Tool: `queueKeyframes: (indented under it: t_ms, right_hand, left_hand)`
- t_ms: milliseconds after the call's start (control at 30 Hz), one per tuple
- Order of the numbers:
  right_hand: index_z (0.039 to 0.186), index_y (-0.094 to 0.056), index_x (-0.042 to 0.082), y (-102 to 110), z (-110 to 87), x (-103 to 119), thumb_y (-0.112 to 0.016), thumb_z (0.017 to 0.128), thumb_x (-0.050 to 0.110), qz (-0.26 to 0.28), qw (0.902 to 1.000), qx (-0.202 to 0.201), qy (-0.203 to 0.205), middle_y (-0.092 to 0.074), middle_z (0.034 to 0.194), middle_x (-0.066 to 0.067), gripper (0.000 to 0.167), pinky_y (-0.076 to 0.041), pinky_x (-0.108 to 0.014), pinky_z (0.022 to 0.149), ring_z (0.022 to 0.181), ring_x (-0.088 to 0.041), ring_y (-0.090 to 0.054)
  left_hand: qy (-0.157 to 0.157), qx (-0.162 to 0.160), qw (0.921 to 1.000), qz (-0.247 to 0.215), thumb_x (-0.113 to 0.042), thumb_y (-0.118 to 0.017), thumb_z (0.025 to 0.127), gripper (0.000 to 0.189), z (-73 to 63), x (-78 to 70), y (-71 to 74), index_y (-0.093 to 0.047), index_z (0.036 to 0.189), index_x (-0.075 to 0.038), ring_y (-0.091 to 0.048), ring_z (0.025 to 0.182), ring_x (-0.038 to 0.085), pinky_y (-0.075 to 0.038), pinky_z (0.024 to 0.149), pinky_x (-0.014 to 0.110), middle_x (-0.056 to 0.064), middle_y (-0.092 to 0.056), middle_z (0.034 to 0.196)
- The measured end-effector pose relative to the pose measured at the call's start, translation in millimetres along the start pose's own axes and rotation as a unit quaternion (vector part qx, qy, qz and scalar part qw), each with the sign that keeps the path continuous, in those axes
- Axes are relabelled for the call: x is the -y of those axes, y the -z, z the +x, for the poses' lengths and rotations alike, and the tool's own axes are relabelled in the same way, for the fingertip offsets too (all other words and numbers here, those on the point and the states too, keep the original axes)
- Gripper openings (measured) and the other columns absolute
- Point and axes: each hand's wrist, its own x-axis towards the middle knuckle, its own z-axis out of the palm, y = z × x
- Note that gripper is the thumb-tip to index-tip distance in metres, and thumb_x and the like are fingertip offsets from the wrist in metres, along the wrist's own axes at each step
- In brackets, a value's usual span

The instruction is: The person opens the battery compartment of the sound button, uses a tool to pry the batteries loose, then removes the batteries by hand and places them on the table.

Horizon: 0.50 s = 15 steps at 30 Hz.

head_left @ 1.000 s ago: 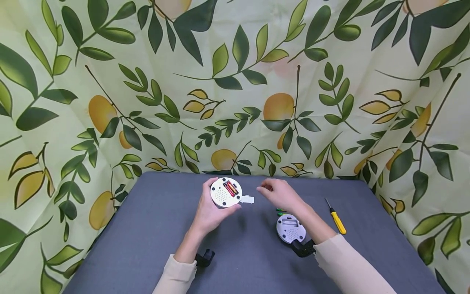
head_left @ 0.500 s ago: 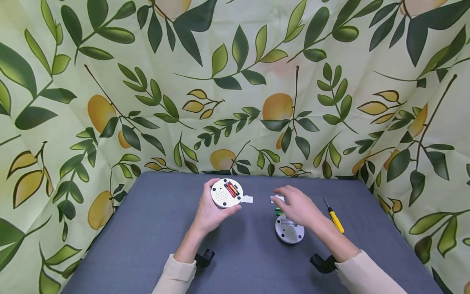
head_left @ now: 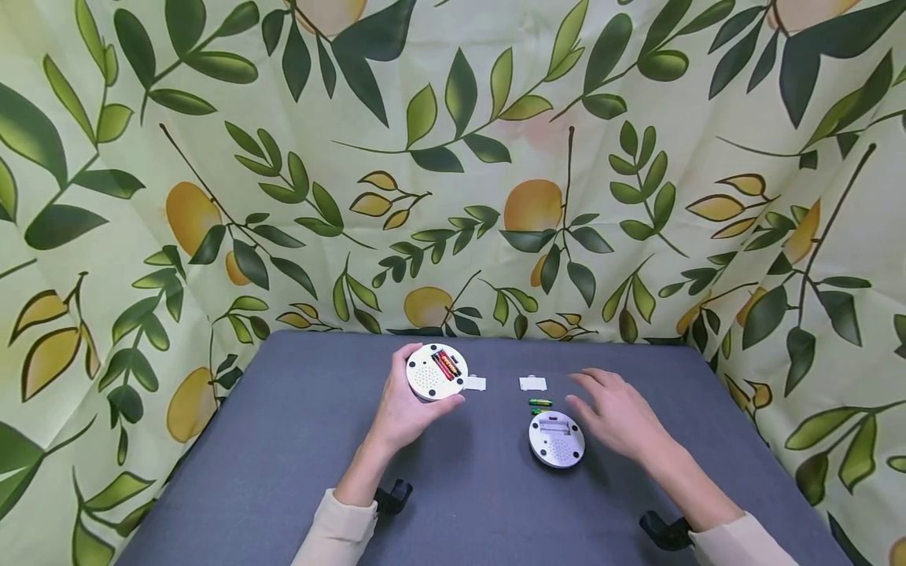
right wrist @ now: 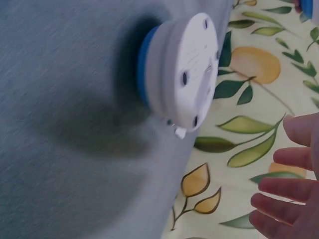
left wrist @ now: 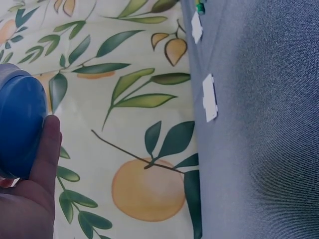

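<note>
Closest in, nearer than the resting disc: two pale sleeves, one to either side of it, with a black wrist mount beside each cuff. Now the right hand, just right of the resting disc, fingers relaxed and slightly spread, free of any hold. On to the resting disc itself: flat on the dark cloth, white face up, blue below, battery bay uncovered. Across to the left hand, raised to the left of the resting disc: fingers and thumb curled around the held disc, white face to the head camera, red-and-black batteries in its bay. Just beyond the resting disc, two green batteries, the nearer one close to its rim. Past those, one white cover; another white cover farther left, partly hidden behind the held disc. Farthest past the resting disc, a leaf-and-fruit backdrop.
</note>
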Motion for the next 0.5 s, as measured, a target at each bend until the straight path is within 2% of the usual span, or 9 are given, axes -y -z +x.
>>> queueKeyframes:
  t_ms: [200, 500]
  right_hand:
    - [0.139, -0.058, 0.001, -5, -11.6, -17, -0.066, 0.099, 0.028, -0.015, 0.9996, 0.01, -0.022, -0.052, 0.141, -0.03, 0.049, -0.038, -0.067, 0.101, 0.128, -0.051, -0.049]
    - [0.138, -0.056, -0.004, -18, -30.8, -51, -0.066, 0.098, 0.028, -0.015, 0.9978, 0.015, -0.064, -0.05, 0.138, -0.035, 0.053, -0.038, -0.067, 0.1, 0.126, -0.053, -0.048]
  left_hand:
    - [-0.002, 0.001, 1.0, -0.001, -0.026, -0.098, 0.063, 0.101, -0.9, 1.0, 0.1, -0.039, 0.143, -0.01, -0.057, 0.112, 0.022, -0.043, 0.097, 0.045, 0.005, -0.06, 0.126]
    - [-0.009, 0.001, 1.0, 0.002, -0.027, -0.097, 0.063, 0.101, 0.0, 1.3, 0.3, -0.039, 0.143, -0.009, -0.057, 0.113, 0.022, -0.043, 0.096, 0.044, 0.005, -0.059, 0.127]
